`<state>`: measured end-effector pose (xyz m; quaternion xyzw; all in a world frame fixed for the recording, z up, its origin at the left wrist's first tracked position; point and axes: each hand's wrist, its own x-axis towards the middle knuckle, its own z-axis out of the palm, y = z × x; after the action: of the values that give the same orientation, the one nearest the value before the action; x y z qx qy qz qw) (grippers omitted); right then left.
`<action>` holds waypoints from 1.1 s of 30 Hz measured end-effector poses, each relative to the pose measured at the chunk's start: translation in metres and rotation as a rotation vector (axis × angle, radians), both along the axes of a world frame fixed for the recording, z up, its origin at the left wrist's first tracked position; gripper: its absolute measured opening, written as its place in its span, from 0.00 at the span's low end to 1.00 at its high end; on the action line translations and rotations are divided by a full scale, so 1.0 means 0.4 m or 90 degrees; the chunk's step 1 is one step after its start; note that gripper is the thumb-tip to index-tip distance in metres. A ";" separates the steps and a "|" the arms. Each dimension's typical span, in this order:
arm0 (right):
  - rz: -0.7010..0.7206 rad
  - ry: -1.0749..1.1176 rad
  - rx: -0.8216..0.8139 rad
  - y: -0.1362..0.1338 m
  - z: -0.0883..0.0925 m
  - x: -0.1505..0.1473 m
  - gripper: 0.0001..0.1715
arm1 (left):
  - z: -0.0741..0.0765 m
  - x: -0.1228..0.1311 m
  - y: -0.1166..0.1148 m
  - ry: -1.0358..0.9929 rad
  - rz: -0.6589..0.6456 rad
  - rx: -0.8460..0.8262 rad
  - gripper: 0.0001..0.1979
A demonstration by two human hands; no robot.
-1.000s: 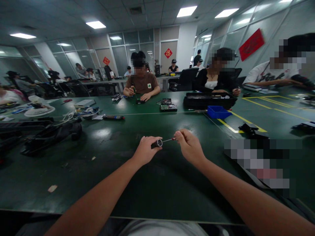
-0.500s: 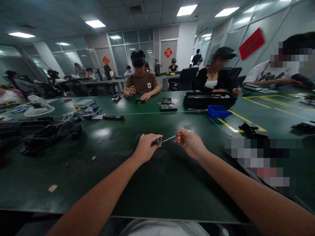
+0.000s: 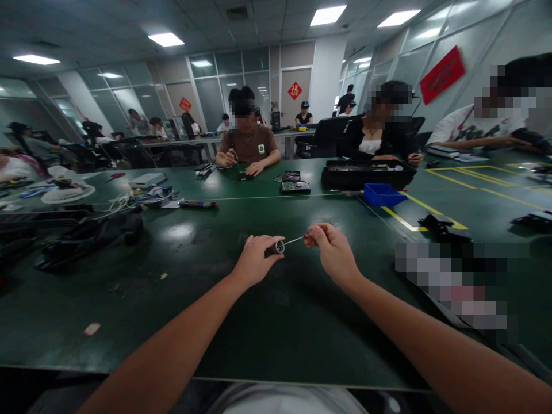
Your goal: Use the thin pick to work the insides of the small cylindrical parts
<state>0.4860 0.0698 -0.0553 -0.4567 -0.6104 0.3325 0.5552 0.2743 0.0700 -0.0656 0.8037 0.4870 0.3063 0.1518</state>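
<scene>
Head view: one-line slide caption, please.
Left hand grips a dark cylinder; right hand points a thin metal tool at its round end.

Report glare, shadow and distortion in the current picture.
In the head view throughout: pale glare on the table left of the left hand; soft shadow below the right hand; red poster apparently skewed by wide-angle stretch; the tube's inside too small to read.

head | from wearer's head | facing forward, down across green table (image 3: 276,339) | table close, back wall (image 3: 209,95) far
</scene>
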 end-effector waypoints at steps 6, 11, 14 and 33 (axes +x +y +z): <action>-0.026 -0.063 0.020 -0.017 0.020 -0.001 0.15 | 0.004 0.001 -0.004 -0.006 0.020 -0.016 0.20; -0.018 -0.062 0.025 -0.011 0.012 0.000 0.16 | 0.005 0.000 -0.005 -0.003 0.019 -0.018 0.20; -0.013 -0.059 0.029 -0.011 0.010 -0.001 0.16 | 0.002 0.000 -0.003 -0.004 0.014 -0.010 0.20; -0.047 -0.257 0.060 -0.031 0.027 0.002 0.22 | -0.011 0.001 -0.004 0.005 -0.008 -0.028 0.20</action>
<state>0.4868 0.0575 -0.0447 -0.5097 -0.7072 0.1843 0.4541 0.2749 0.0684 -0.0699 0.8045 0.4889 0.2916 0.1692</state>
